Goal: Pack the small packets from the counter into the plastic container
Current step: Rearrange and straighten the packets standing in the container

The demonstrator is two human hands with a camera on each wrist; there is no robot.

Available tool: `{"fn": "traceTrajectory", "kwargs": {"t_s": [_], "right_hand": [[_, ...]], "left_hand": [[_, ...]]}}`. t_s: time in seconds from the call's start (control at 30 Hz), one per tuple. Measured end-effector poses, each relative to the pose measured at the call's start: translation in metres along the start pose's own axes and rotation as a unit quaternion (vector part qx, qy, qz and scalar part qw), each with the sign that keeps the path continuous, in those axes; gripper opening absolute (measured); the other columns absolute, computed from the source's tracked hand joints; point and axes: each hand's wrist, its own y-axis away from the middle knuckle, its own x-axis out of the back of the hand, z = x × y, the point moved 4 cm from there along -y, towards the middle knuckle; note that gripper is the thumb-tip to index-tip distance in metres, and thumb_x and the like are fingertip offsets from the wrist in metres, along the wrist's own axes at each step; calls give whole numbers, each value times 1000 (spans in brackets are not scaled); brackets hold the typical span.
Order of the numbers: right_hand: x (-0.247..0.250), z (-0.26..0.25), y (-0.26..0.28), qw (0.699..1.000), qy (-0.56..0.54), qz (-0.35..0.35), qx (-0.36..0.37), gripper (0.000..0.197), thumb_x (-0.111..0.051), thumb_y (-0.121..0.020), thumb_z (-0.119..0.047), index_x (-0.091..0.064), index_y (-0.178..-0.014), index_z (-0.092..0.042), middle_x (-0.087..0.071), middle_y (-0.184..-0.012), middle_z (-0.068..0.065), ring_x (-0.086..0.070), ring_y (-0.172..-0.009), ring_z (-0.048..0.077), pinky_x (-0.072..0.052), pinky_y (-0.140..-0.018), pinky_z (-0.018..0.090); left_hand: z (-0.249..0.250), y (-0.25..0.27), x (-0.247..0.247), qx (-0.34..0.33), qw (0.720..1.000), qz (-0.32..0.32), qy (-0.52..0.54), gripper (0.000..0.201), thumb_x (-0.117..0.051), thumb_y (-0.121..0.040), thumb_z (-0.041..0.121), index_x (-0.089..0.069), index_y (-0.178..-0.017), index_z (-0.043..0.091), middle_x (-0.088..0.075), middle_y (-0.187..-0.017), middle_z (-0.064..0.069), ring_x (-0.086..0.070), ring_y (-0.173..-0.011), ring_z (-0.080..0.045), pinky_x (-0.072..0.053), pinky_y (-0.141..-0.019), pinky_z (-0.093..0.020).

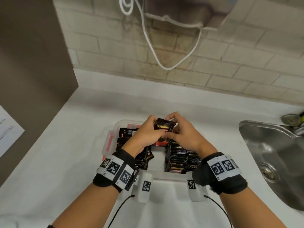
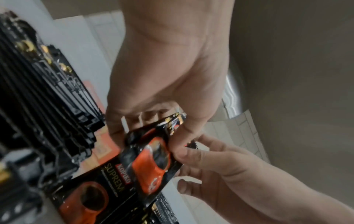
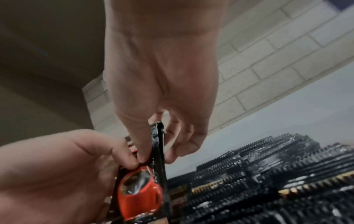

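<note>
Nearest, under both wrists, the near end of the plastic container [image 1: 158, 176] sits on the white counter [image 1: 49, 162]. Two rows of black packets stand on edge inside it: one row [image 1: 143, 159] beneath the left wrist, another, fuller row [image 1: 182, 158] beneath the right wrist, with a bare strip of container floor between them.

Just past the wrists, the left hand [image 1: 148, 129] and the right hand [image 1: 182, 130] meet over the middle of the container, fingers curled. Together they pinch a small bunch of held packets [image 1: 164, 125], black with an orange cup printed on them; in the left wrist view the left thumb and fingers clamp the top of the held packets [image 2: 151, 151] while the right hand's fingertips [image 2: 191, 153] grip the edge. The right wrist view shows the right thumb and fingers closing on a packet's upper seam [image 3: 158, 145] and the left hand [image 3: 67, 166] holding it from the side.

Beyond the hands lies the far end of the container, where a red-printed flat item [image 1: 133, 126] shows. To the right of the right hand is a steel sink [image 1: 271, 155]. To the left of the left hand a brown cabinet side [image 1: 32, 63] bears a white sheet [image 1: 8, 127]. Behind everything rises a pale brick wall [image 1: 230, 63], with a white cord [image 1: 148, 38] looping down it.
</note>
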Motion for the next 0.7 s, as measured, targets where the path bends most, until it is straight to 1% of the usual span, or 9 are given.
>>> {"fn": "traceTrajectory", "kwargs": {"t_s": [0.1,0.17,0.23,0.27,0.33,0.4,0.47,0.6,0.7], "right_hand": [[-7,8,1,995,100,-15,22,34,-73,-83,-7,-54,-109,-19,-57,-106,5,-56,-92,20,-42,-78,25],[-10,12,1,991,131,-24,33,31,-73,-82,-8,-55,-105,-18,-55,-103,3,-53,-93,20,-40,-77,25],[-11,15,0,984,168,-38,34,30,-72,-82,-12,-55,-106,-17,-55,-103,1,-51,-95,22,-44,-82,35],[-12,16,-1,980,193,-45,29,30,-71,-83,-14,-55,-108,-18,-56,-105,1,-49,-98,24,-44,-85,40],[-11,19,-4,971,234,-53,16,30,-68,-85,-19,-52,-111,-19,-56,-110,0,-45,-103,25,-44,-88,45],[-13,19,-5,962,264,-67,8,32,-65,-86,-21,-50,-113,-19,-55,-112,2,-43,-105,24,-44,-88,44],[-15,19,-6,953,291,-87,5,34,-64,-85,-22,-48,-115,-19,-53,-113,3,-42,-107,25,-43,-87,40],[-17,17,-10,945,315,-90,-16,46,-67,-82,-26,-45,-121,-15,-47,-118,7,-42,-112,27,-45,-89,39],[-20,17,-12,936,337,-93,-36,56,-70,-82,-29,-40,-126,-13,-43,-125,10,-41,-117,28,-46,-91,40]], "left_hand": [[-7,5,-9,3,998,22,-62,31,-70,-84,10,-49,-103,23,-61,-104,-5,-61,-91,-18,-52,-78,-36],[-9,7,-14,14,996,38,-74,40,-65,-85,8,-45,-117,23,-54,-119,-7,-59,-94,-16,-51,-74,-31],[-7,10,-18,38,997,58,-37,57,-61,-89,13,-34,-137,24,-42,-136,-8,-54,-101,-15,-48,-69,-25],[-6,11,-21,55,996,71,0,63,-60,-91,17,-29,-144,24,-36,-143,-9,-52,-108,-18,-47,-74,-25],[-3,14,-26,93,987,105,72,66,-59,-92,26,-27,-149,20,-34,-148,-11,-48,-121,-24,-48,-91,-34],[-3,14,-29,109,980,150,72,59,-57,-93,36,-38,-143,10,-39,-143,-13,-51,-120,-28,-49,-94,-42],[-5,13,-31,113,977,165,76,54,-50,-97,43,-49,-135,5,-45,-139,-15,-55,-117,-29,-50,-94,-43],[-11,15,-44,143,954,120,233,47,-38,-104,47,-63,-120,10,-68,-117,-15,-66,-108,-26,-50,-102,-46],[-16,15,-49,149,944,119,269,47,-34,-104,51,-66,-109,18,-71,-114,-10,-66,-109,-23,-48,-105,-43]]}}
